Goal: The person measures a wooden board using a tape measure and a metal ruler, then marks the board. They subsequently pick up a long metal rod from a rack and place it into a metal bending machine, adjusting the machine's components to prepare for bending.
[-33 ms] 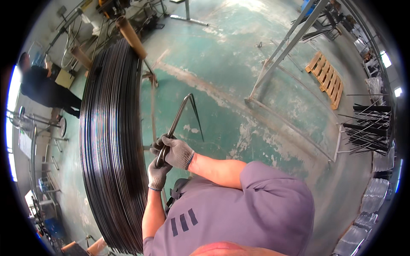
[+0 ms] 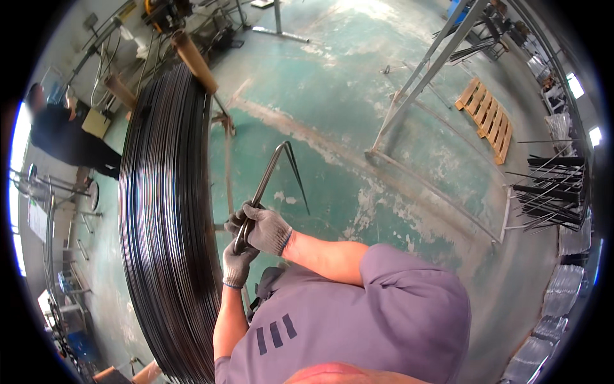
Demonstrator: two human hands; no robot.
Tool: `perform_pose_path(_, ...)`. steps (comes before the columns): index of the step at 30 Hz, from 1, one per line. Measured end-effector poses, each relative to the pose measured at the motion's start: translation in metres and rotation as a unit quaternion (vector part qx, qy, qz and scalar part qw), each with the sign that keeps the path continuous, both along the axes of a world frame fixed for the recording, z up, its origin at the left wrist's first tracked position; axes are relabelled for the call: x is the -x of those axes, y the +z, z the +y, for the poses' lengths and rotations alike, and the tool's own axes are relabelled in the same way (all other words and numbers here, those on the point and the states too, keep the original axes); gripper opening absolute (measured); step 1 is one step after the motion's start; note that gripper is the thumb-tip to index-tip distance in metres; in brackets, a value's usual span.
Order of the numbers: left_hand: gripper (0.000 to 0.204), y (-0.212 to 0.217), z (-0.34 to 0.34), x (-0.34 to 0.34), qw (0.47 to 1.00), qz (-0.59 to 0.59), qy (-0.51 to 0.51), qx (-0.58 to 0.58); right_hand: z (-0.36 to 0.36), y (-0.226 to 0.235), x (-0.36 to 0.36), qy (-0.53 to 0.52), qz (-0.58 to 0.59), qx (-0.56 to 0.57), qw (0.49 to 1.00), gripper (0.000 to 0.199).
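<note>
Both my hands wear grey knitted gloves and grip the same thin, dark metal rods [image 2: 266, 176], which look like a small bundle. These rise from my hands, bend sharply at the top and slope back down to the right in a narrow V. My right hand [image 2: 267, 230] is closed round the rods near their lower part. Just below it, my left hand [image 2: 238, 264] is closed at the looped lower end. Close on the left stands a tall, curved stack of long dark metal rods [image 2: 166, 217], apart from my gloved hands.
Brown cardboard tubes [image 2: 194, 62] rise beside the stack's far end. At the left, a person in dark clothes [image 2: 64, 134] stands beyond it. A metal frame [image 2: 419, 83], a wooden pallet [image 2: 487, 118] and a rack of dark rods [image 2: 550, 192] are on the right.
The view has shifted very slightly, and the rods' free end has swung a little to the right. Both hands keep the same hold.
</note>
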State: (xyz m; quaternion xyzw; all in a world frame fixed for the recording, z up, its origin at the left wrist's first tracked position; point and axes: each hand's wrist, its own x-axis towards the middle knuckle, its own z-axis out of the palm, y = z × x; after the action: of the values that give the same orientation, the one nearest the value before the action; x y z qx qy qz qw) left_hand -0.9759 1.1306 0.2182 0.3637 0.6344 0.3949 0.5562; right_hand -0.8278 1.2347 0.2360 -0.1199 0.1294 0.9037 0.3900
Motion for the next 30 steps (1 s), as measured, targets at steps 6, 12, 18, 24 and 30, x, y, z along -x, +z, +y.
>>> perform_pose_path(6, 0.028, -0.030, 0.068, -0.020, 0.983, -0.083, -0.160, 0.014, 0.088, 0.087, -0.023, -0.069, 0.038, -0.030, 0.996, 0.016)
perform_pose_path(12, 0.016, -0.095, 0.172, -0.055, 0.978, -0.113, -0.177, -0.015, 0.224, 0.145, -0.031, -0.184, 0.101, -0.125, 0.970, 0.019)
perform_pose_path(18, 0.011, -0.041, 0.324, -0.063, 0.982, -0.168, -0.047, -0.072, 0.351, 0.204, -0.069, -0.220, 0.106, -0.267, 0.932, 0.039)
perform_pose_path(24, 0.007, 0.007, 0.461, -0.044, 0.982, -0.076, 0.041, -0.167, 0.487, 0.195, -0.209, -0.439, 0.060, -0.286, 0.850, 0.054)
perform_pose_path(30, 0.010, 0.049, 0.576, -0.042, 0.981, -0.018, 0.035, -0.191, 0.585, 0.084, -0.296, -0.548, -0.019, -0.059, 0.834, 0.046)
